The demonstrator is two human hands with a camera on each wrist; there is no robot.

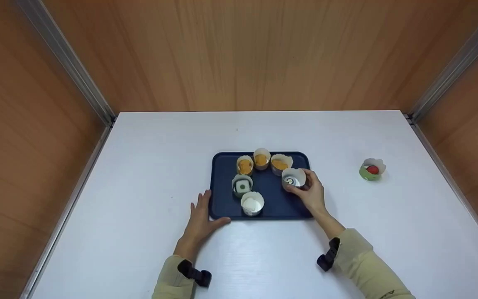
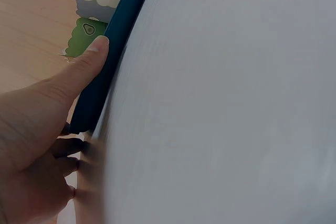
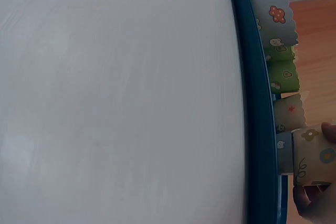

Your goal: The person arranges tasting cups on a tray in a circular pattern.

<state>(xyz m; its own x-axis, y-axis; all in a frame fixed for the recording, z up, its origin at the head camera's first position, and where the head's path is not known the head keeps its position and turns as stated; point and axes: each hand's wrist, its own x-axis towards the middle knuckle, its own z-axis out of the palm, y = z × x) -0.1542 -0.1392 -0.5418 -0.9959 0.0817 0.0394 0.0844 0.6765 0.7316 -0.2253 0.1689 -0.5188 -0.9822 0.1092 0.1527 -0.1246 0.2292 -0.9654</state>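
Observation:
My right hand (image 1: 313, 194) grips a pale paper baking cup (image 1: 293, 176) with scalloped rim, thumb near, fingers behind. A small whitish piece shows in its bottom. The cup is over the right part of a dark blue tray (image 1: 223, 178); whether its base touches the tray cannot be told. At the tray's near left corner my left hand (image 1: 198, 222) rests, thumb along the front rim, fingers up the left side. In the left wrist view the thumb (image 2: 86, 64) touches the rim. Near that hand stand a cup with white contents (image 1: 252, 203) and one with a white square (image 1: 242, 185).
Three cups with orange-yellow contents stand along the tray's back: left (image 1: 245, 166), middle (image 1: 261, 160), right (image 1: 281, 164). Off the tray, far right on the white table (image 1: 139, 166), sits a green cup (image 1: 369, 174) holding something red. Wooden panels (image 1: 239, 54) enclose the back and sides.

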